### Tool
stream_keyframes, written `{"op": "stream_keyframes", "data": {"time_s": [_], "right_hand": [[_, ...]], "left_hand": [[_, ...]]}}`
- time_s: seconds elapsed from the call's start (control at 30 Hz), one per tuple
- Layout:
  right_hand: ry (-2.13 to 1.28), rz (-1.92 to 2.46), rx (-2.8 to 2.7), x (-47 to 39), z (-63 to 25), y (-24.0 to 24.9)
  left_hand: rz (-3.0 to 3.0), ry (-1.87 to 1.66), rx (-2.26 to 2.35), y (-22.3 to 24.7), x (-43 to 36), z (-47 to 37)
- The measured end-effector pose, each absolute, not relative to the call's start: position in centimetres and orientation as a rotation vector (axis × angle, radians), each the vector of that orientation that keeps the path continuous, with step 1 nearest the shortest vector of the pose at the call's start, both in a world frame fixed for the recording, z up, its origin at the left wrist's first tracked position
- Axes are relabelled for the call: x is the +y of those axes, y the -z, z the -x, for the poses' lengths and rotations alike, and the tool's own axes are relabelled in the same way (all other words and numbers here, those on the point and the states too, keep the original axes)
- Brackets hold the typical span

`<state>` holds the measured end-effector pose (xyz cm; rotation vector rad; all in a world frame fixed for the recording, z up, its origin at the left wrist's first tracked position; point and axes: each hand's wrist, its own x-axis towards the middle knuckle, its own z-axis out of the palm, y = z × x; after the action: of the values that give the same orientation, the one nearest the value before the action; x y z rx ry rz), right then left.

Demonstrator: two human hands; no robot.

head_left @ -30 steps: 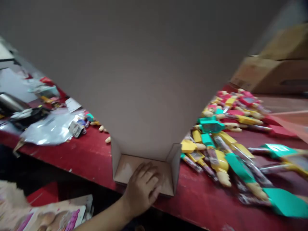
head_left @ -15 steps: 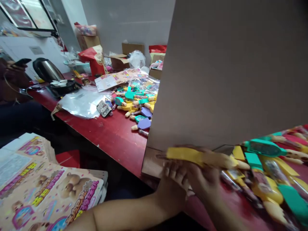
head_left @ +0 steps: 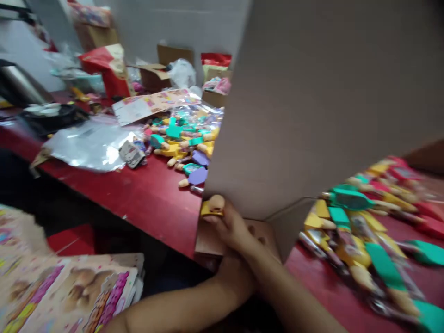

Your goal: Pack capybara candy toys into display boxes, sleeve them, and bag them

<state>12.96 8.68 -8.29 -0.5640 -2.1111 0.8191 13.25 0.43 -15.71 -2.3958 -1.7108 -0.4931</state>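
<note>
Place type: small packing workshop, by appearance. Indicators: long red worktable [head_left: 163, 210] bearing like plastic toys in bulk, left heap [head_left: 175, 132] and right heap [head_left: 350, 252]; stack of bear-printed carton blanks [head_left: 74, 286] beside table; clear plastic packaging [head_left: 86, 145]; open cardboard box [head_left: 154, 78] toward rear. Informal fit-out: electric kettle [head_left: 26, 83], white cups [head_left: 43, 109]; plain grey wall [head_left: 176, 23] behind.
</note>
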Motion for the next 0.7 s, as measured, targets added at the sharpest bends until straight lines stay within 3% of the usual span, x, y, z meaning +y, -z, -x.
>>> {"op": "stream_keyframes", "data": {"time_s": [0.13,0.23,0.3,0.5,0.7], "right_hand": [[-0.480,0.639,-2.129,8.6,-13.9,8.0],[0.045,0.757,-2.106,8.4,-19.8,7.3],[0.177,0.911,-2.061,8.9,-25.4,7.4],[0.197,1.515,-2.257,13.5,-36.1,9.4],[0.126,1.468,-2.343,14.9,-38.9,7.4]], "left_hand": [[2.272,0.501,-1.569,14.8,1.3,-11.7],[2.191,0.554,-1.670,13.9,1.9,-10.5],[2.199,0.595,-1.673,13.5,2.0,-10.0],[2.224,0.616,-1.633,13.2,1.8,-9.7],[2.241,0.594,-1.654,12.9,1.6,-9.8]]}}
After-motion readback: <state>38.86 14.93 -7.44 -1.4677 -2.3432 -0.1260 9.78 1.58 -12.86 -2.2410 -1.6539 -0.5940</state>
